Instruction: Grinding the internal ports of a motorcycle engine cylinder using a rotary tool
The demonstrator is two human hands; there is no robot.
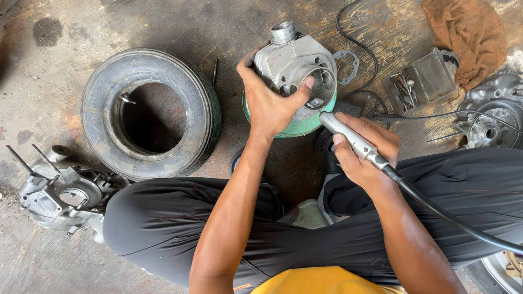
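Cylinder casting (291, 62), grey metal, sits tilted on a green round stand (305, 122) on the floor, beside a tyre (150, 111). Left hand (269, 103) clamps it, fingers wrapped over the rim, thumb at the bore. Right hand (365, 149) pinches a rotary grinder handpiece (351, 139), tip at the bore edge. Advisable: firm bracing, light steady passes

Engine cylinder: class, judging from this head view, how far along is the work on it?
Done: the engine cylinder is off and propped on a green container. In hand: left hand steadies it; right hand aims a rotary grinder handpiece at the bore. Left: reassembly; the crankcase lies apart.
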